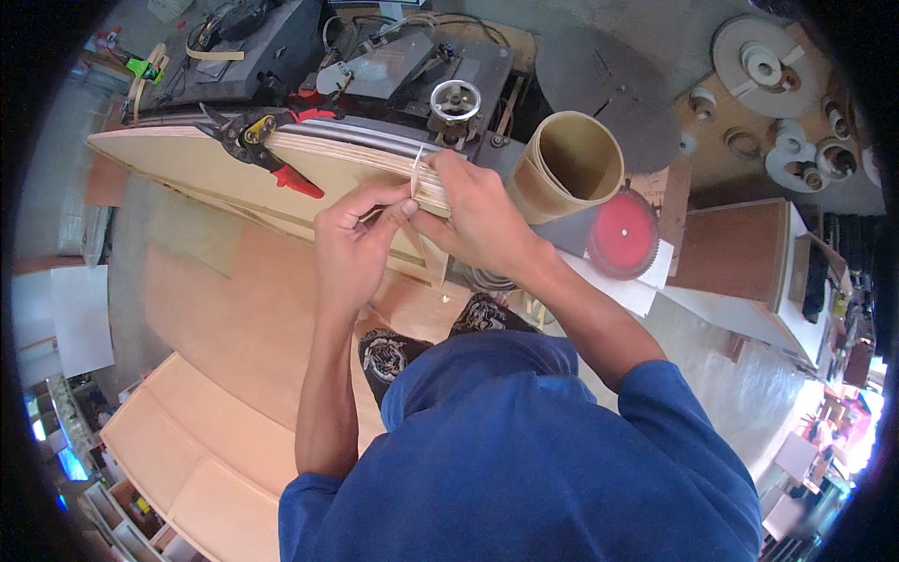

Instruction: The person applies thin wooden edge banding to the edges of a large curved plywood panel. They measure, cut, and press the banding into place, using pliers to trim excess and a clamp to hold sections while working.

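Observation:
A curved wooden panel [234, 159] with a layered edge stands in front of me. At its right end my left hand [365, 234] pinches a thin pale strip [416, 173] between thumb and finger. My right hand [473, 215] wraps round the same end of the panel, beside the strip, its fingertips partly hidden. Red-and-yellow handled snips [290, 176] rest on the panel's top edge, left of both hands. Just right of my right hand stands a rolled tan tube [529, 187] of sheet material.
Behind the panel is a dark machine with a silver handwheel [455, 99]. A red disc [621, 239] and a cabinet [726, 258] are at the right. Rolls [787, 159] fill a board at the upper right. Curved wooden panels [197, 440] lie at the lower left.

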Available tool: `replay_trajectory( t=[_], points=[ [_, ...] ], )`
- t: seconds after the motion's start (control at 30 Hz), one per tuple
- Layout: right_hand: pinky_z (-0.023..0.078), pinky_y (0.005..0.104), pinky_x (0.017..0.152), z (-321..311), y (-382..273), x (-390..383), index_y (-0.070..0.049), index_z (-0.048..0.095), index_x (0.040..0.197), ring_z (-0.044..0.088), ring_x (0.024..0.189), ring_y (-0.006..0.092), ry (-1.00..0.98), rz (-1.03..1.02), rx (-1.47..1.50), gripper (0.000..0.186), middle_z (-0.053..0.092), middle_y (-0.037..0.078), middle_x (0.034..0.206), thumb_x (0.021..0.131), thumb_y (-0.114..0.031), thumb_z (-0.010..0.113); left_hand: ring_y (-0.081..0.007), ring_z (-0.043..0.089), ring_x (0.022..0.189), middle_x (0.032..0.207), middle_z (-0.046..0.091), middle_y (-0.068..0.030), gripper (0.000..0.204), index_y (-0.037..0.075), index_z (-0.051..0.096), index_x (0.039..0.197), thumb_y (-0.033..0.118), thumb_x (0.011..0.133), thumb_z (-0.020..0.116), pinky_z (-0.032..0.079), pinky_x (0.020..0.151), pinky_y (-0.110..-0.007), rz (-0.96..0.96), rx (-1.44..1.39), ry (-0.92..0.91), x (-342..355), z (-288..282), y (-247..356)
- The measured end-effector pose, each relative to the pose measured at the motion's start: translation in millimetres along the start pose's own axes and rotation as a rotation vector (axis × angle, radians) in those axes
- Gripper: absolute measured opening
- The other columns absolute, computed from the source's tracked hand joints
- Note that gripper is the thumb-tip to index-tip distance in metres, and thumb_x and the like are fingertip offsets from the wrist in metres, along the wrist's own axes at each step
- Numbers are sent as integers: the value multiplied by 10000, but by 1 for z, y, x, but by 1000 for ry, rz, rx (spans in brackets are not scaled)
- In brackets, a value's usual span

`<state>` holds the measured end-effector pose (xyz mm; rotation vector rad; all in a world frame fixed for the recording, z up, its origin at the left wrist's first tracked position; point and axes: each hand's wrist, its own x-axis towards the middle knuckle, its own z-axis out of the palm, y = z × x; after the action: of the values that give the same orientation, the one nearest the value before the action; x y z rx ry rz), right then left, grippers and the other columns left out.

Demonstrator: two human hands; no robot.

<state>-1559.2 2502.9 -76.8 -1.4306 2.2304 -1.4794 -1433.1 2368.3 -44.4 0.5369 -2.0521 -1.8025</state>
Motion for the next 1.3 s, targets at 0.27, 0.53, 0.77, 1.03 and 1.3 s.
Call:
replay_trajectory(
  t=[0.27, 0.53, 0.77, 1.03, 1.3],
  points=[
    [612, 492, 828, 46, 4, -26, 24, 421, 1281, 744, 1010, 484, 298, 202, 264, 687, 703, 310, 1088, 801, -106, 896, -109, 690, 897, 919, 750, -103, 222, -72, 747, 1067, 137, 997, 779, 545, 763, -289, 52, 505, 29, -4, 20, 30],
    [606, 509, 847, 75, 25, -38, 45, 419, 1248, 739, 1021, 491, 267, 394, 317, 684, 702, 322, 1091, 813, -143, 912, -193, 715, 831, 962, 768, -146, 276, -44, 752, 1013, 206, 935, 839, 560, 758, -331, 19, 845, -267, 27, 1, 55],
    [598, 493, 897, 78, 20, -45, 5, 466, 1322, 721, 1096, 450, 361, 411, 224, 701, 681, 283, 1184, 783, -113, 899, -324, 705, 1067, 1200, 743, -111, 546, 51, 721, 1217, 224, 745, 932, 585, 868, -419, 661, 981, -401, 62, -28, 49],
    [551, 488, 980, 127, 8, -60, 18, 507, 1416, 645, 1171, 437, 658, 493, -232, 752, 626, 250, 1291, 781, -109, 891, -377, 719, 1034, 1150, 754, -124, 617, 104, 672, 1335, 353, 812, 883, 580, 899, -426, 833, 789, -792, 113, -38, 5],
    [599, 458, 729, 142, 1, -48, 7, 598, 1275, 744, 854, 442, 871, 466, -629, 445, 734, 229, 969, 928, -187, 798, -372, 710, 951, 983, 750, -193, 463, -42, 755, 1038, 370, 837, 818, 547, 856, -491, 962, 753, -734, 121, -41, -5]
  ],
)
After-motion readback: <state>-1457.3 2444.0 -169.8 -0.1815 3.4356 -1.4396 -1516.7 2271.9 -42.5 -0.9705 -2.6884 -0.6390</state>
